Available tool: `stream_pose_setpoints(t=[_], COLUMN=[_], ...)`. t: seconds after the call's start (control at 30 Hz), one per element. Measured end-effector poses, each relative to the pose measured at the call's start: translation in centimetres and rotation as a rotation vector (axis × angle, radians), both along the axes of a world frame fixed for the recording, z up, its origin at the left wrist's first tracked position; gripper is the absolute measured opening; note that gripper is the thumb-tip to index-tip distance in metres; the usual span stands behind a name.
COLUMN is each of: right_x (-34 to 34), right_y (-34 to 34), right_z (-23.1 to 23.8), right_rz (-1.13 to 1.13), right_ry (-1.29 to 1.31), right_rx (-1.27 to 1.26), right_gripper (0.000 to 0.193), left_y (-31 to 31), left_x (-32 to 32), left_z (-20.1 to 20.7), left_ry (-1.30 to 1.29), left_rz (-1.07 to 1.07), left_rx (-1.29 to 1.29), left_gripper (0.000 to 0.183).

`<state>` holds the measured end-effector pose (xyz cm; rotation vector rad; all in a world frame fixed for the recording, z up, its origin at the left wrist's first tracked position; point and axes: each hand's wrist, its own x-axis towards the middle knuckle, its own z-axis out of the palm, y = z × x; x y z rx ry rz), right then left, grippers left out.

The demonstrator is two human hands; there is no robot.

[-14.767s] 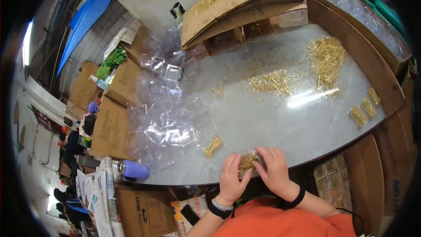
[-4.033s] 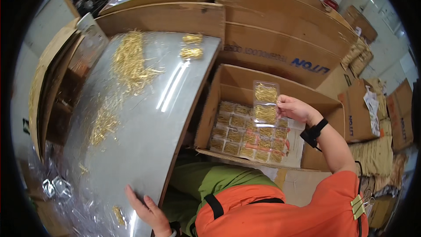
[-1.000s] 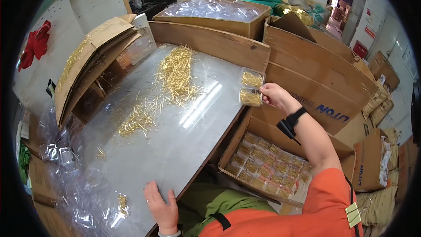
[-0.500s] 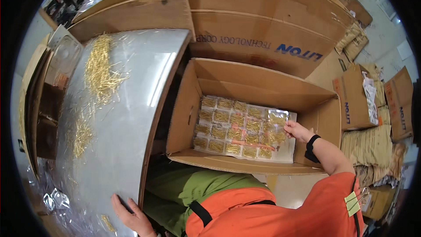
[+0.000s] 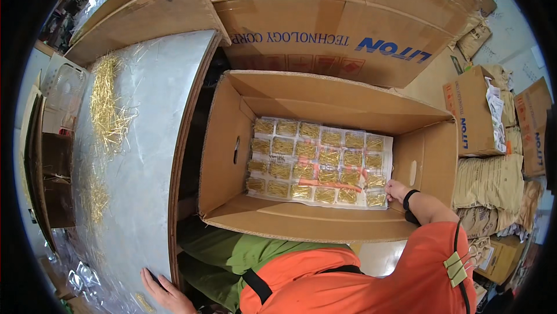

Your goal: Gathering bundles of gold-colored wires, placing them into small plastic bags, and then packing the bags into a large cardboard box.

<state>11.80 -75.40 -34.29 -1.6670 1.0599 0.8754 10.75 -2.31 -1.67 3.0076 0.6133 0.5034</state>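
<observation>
Inside a big open cardboard box, rows of clear packets of thin gold-coloured pins lie flat on a whitish sheet with orange-red print. My right hand reaches in over the near right side. Its fingers are pinched together at the edge of the lower right clear packet; the fingertips are partly hidden. To the left, my left hand lies with fingers stretched out on the near edge of a grey tabletop. A few gold pins lie beside it.
Loose gold pins form a far pile and a thinner scatter on the tabletop. A tall cardboard panel stands behind the box. At the right are a smaller carton and stacked brown sacks. Clear plastic lies at the lower left.
The clear packets my right hand held raised now lie flat as the right-hand column. That hand has moved lower, toward the near right corner. My left hand stays on the tabletop.
</observation>
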Motion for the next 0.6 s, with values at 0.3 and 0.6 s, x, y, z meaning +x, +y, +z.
stream_pose_setpoints(t=[0.3, 0.6], right_x=[0.4, 2.9], right_y=[1.3, 1.3], right_z=[-2.4, -0.3], right_rz=[-0.097, -0.049], right_ry=[-0.014, 0.002], right_rx=[0.089, -0.056], right_gripper=[0.011, 0.014], left_y=[-0.4, -0.3], left_x=[0.0, 0.3], left_z=[0.4, 0.4], left_ry=[0.014, 0.026], left_rz=[0.006, 0.017], left_rx=[0.029, 0.037], left_gripper=[0.045, 0.046])
